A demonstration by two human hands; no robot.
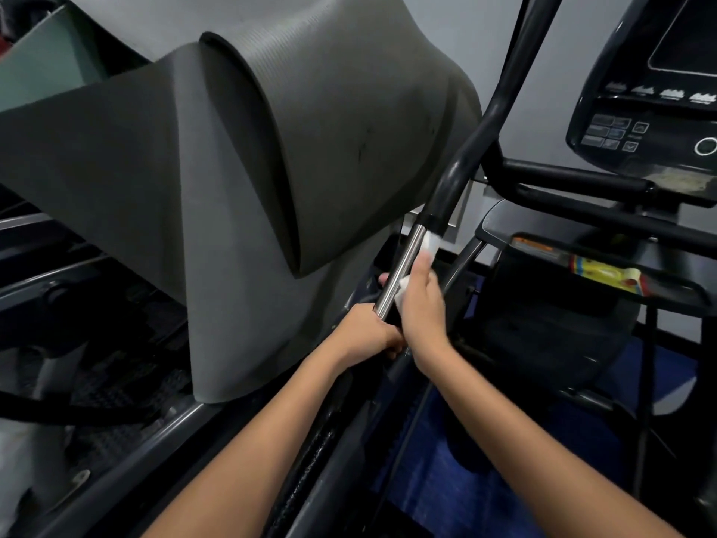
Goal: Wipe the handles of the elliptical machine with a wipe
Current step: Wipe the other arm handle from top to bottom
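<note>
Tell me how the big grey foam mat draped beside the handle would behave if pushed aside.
The grey foam mat probably flexes easily: it hangs in soft folds. It looks thick yet likely light for its size. Its ribbed surface probably grips, so it should not slip easily.

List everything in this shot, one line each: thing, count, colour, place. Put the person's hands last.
mat: one, dark grey, draped and folded over the left half of the view.
handle: one, chrome section below a black upper bar, centre.
wipe: one, white, pressed to the chrome section under the right hand.
console: one, black with buttons and a screen, top right.
tray: one, black, right of the handle, below the console.
packet: one, yellow, blue and red, on the tray.
left hand: gripping the handle's lower end.
right hand: wrapped around the chrome section, holding the wipe.
</note>
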